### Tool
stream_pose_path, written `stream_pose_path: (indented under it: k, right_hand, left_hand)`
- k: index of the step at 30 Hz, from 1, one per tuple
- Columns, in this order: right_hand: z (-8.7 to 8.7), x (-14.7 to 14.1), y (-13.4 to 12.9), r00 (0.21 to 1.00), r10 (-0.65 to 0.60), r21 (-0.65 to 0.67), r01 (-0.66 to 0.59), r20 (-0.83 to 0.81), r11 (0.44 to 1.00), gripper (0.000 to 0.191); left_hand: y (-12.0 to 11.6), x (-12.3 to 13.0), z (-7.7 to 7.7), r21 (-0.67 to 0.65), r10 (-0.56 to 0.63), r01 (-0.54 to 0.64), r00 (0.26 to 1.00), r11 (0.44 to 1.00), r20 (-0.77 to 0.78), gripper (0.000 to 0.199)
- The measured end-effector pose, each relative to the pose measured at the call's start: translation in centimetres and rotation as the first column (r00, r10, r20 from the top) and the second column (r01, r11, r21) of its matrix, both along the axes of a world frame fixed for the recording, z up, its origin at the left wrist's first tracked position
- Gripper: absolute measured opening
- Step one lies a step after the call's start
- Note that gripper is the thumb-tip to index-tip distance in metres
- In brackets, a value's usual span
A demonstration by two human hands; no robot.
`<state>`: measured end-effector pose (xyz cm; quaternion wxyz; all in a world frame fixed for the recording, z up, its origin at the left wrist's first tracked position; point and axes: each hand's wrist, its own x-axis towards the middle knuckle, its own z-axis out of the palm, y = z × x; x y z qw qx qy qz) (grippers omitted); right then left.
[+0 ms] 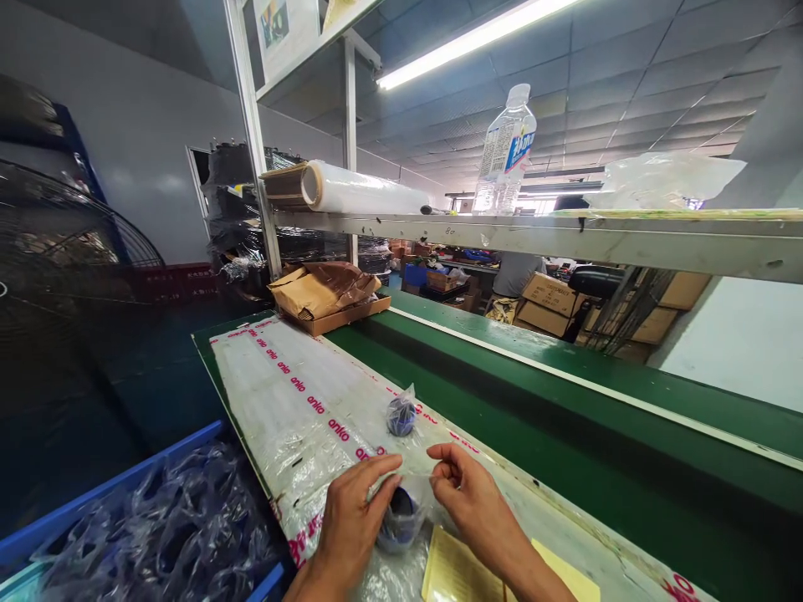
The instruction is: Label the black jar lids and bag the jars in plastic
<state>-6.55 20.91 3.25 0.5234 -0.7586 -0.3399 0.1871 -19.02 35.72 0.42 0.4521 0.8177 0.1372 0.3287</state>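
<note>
A dark blue round item in a clear plastic bag (399, 528) stands on the plastic-covered bench between my hands. My left hand (355, 514) is at its left side, with fingers and thumb closed on the bag near its mouth. At the right, my right hand (467, 497) has its thumb and forefinger curled together at the bag's edge. A second bagged blue item (401, 415) stands just beyond my hands. Yellow printed sheets (461, 568) lie partly under my right forearm.
A blue crate (188, 436) full of bagged dark items is at the lower left. The green conveyor belt (502, 401) runs along the right. A cardboard tray (351, 316) with brown paper sits at the far end, below a shelf (539, 234) holding a bottle (507, 155).
</note>
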Motion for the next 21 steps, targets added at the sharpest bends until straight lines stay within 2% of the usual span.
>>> stream_pose_path:
  k: [2, 4, 6, 8, 11, 13, 15, 16, 18, 20, 21]
  right_hand:
    - [-0.2, -0.1, -0.5, 0.996, -0.036, -0.038, 0.039, 0.078, 0.999, 0.034]
    - [-0.2, -0.5, -1.1, 0.985, -0.069, -0.050, 0.078, 0.160, 0.996, 0.032]
    - [0.1, -1.3, -1.6, 0.965, -0.052, -0.034, 0.062, 0.256, 0.997, 0.031]
    - [0.6, -2.2, -1.9, 0.926, 0.038, -0.049, -0.021, 0.377, 0.999, 0.030]
    - [1.3, -3.2, -1.9, 0.848, 0.233, -0.196, -0.155, 0.476, 0.968, 0.033]
    - [1.4, -3.5, -1.7, 0.831, 0.302, -0.292, -0.179, 0.466, 0.940, 0.038]
    - [1.2, -3.5, -1.4, 0.829, 0.304, -0.325, -0.158, 0.469, 0.932, 0.036]
    - [1.1, -3.4, -1.3, 0.833, 0.286, -0.313, -0.145, 0.474, 0.939, 0.033]
    - [1.1, -3.1, -1.0, 0.844, 0.247, -0.261, -0.132, 0.476, 0.956, 0.025]
    - [1.2, -2.7, -0.8, 0.856, 0.220, -0.218, -0.129, 0.468, 0.967, 0.019]
    - [1.4, -2.6, -0.7, 0.859, 0.210, -0.209, -0.123, 0.467, 0.970, 0.018]
  left_hand:
    - [0.0, -0.1, 0.5, 0.087, -0.008, 0.006, 1.000, 0.996, 0.018, 0.019]
    - [-0.1, -0.5, 0.9, 0.097, 0.003, -0.001, 1.000, 0.995, -0.019, 0.018]
    - [-0.1, -1.2, 1.1, 0.077, 0.027, -0.023, 0.998, 0.997, -0.054, 0.019]
    - [0.0, -2.1, 0.9, 0.059, 0.018, -0.016, 0.999, 0.998, -0.034, 0.025]
    - [0.6, -3.6, 0.3, 0.107, -0.115, 0.114, 0.993, 0.988, 0.003, 0.035]
    - [1.0, -4.4, 0.0, 0.177, -0.196, 0.201, 0.980, 0.964, -0.043, 0.042]
    - [1.4, -4.6, -0.2, 0.239, -0.226, 0.250, 0.966, 0.938, -0.127, 0.046]
    - [1.6, -4.5, -0.1, 0.268, -0.226, 0.262, 0.961, 0.927, -0.159, 0.044]
    - [1.7, -3.9, 0.3, 0.317, -0.225, 0.275, 0.956, 0.908, -0.187, 0.025]
    - [1.8, -3.1, 1.0, 0.335, -0.238, 0.273, 0.961, 0.902, -0.142, 0.009]
    - [1.8, -2.7, 1.4, 0.335, -0.245, 0.265, 0.964, 0.904, -0.101, 0.011]
